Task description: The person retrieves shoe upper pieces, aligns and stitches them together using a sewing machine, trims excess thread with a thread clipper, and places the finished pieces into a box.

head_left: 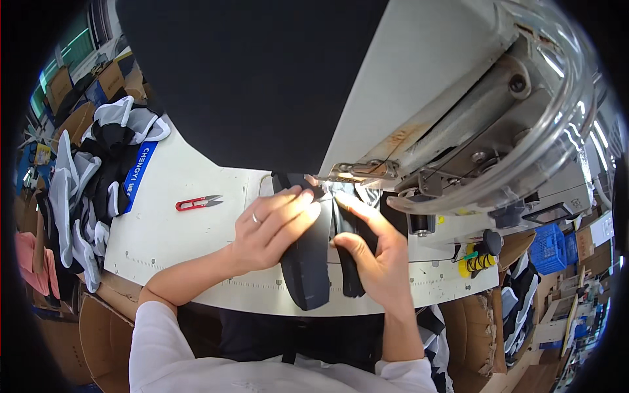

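A long dark fabric piece (308, 262) runs from under the sewing machine's needle area toward me and hangs over the table's front edge. My left hand (275, 229), with a ring on one finger, lies on its upper part, fingers stretched out flat and pressing down. Beside it is a narrower black strip of fabric (352, 272), which my right hand (379, 252) grips between thumb and fingers. Both hands are close to the presser foot (321, 180) of the sewing machine (419, 98). The machine head hides the far end of the fabric.
Red-handled thread snips (198, 204) lie on the white table (164, 242) to the left. Grey and black fabric parts (82, 190) are piled at the left edge, near a blue strip (139, 173). Yellow thread spools (477, 264), cardboard boxes (468, 334) and a blue crate (548, 249) stand right.
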Action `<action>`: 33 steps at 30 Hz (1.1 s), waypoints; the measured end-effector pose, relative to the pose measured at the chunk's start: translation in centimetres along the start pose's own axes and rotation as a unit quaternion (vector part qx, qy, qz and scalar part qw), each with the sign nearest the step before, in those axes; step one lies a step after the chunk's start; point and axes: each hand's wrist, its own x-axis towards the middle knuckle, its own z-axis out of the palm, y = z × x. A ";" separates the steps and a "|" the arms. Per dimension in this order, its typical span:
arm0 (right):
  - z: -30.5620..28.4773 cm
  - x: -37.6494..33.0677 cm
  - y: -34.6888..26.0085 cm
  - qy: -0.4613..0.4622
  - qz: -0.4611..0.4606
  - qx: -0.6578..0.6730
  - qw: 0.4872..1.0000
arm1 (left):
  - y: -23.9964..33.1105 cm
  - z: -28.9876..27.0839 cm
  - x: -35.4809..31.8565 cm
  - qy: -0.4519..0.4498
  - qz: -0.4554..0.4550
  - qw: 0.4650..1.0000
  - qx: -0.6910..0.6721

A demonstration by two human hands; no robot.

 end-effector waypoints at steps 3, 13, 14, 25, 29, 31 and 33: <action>1.0 0.0 0.2 0.055 0.002 -0.025 0.998 | -0.6 0.4 0.0 0.020 0.028 0.999 0.018; 1.4 -0.1 0.9 0.072 -0.095 -0.173 0.978 | -0.3 0.4 -0.1 0.038 -0.013 0.999 -0.031; 1.4 -0.2 1.0 0.075 -0.104 -0.179 0.975 | -0.4 0.6 -0.2 0.048 -0.015 0.998 -0.038; 2.0 -0.5 1.1 0.079 -0.047 -0.125 0.988 | 0.1 1.1 -0.7 0.021 -0.046 0.999 0.006; 1.5 -0.2 0.8 0.043 -0.043 -0.122 0.991 | 0.2 1.1 -0.5 0.018 -0.070 0.997 0.001; 1.5 -0.2 0.8 0.042 -0.063 -0.116 0.990 | -0.1 0.9 -0.4 -0.015 -0.031 0.999 0.026; 1.8 -0.2 0.9 0.064 -0.063 -0.117 0.989 | -0.4 0.6 -0.2 -0.020 -0.013 0.999 0.043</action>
